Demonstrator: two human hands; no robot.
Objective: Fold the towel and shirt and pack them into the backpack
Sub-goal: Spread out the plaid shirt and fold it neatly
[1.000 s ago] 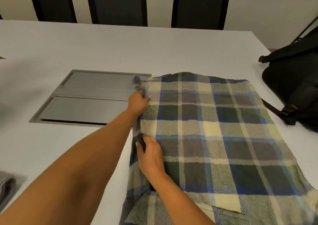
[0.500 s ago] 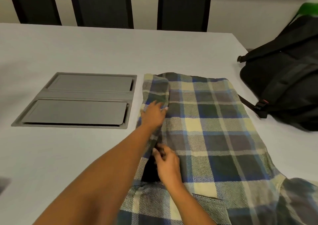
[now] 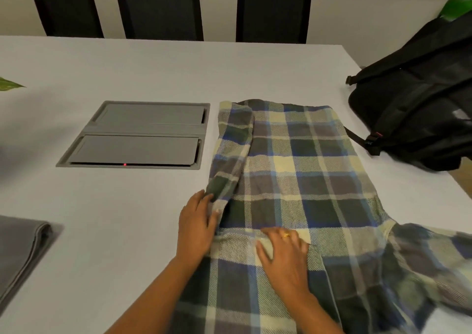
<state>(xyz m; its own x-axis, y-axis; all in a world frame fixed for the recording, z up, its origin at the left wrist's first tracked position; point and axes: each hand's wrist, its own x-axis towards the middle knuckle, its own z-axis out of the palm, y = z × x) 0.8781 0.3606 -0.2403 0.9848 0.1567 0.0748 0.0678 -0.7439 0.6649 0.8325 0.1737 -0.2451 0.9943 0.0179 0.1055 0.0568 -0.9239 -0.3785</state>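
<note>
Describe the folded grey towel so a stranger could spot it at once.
Look at the white table, then its near left side, nearer than the sunken grey cable hatch. The towel lies there, partly cut off by the picture's edge. It is plain grey cloth folded in layers, unlike the spread-out plaid shirt to its right.

A pale counter (image 3: 153, 65) has a grey recessed panel (image 3: 138, 134) set into it. Three black chairs (image 3: 158, 6) stand behind it, against a beige wall (image 3: 357, 9).

no readable text, labels, brands, numbers or signs anywhere in view
</note>
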